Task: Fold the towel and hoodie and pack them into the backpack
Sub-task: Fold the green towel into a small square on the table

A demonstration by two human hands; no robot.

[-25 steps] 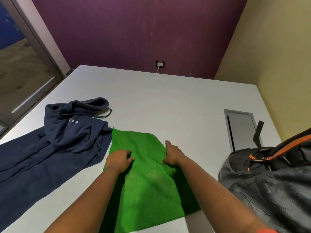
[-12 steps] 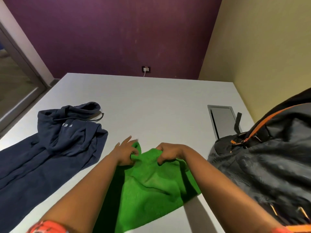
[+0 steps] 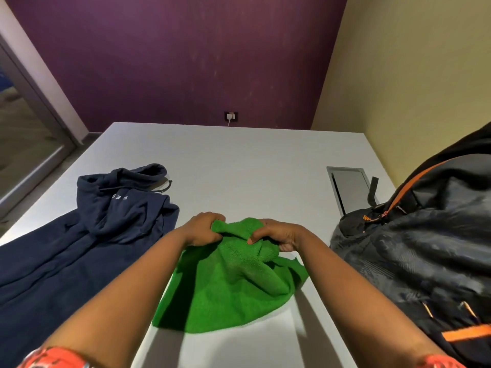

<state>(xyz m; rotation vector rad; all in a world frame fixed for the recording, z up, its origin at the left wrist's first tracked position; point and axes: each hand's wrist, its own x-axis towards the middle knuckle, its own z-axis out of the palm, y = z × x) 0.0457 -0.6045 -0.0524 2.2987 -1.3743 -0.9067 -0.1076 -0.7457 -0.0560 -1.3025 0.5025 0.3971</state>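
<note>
Both hands, left point(image 3: 203, 229) and right point(image 3: 276, 235), now pinch the towel's point(image 3: 231, 282) far edge, lifted off the tabletop point(image 3: 239, 166): folding begins; hoodie point(image 3: 87, 229) at nine o'clock waits.

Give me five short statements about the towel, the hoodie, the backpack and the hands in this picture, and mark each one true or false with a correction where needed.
1. Both hands grip the green towel. True: the left hand and the right hand each hold a bunch of its far edge, lifted off the table.
2. The towel is already inside the backpack. False: it lies on the table, beside the backpack.
3. The navy hoodie lies to the left of the towel. True.
4. The hoodie is folded into a neat square. False: it lies spread out and rumpled, hood toward the far wall.
5. The backpack stands at the left edge of the table. False: it is on the right.
</note>
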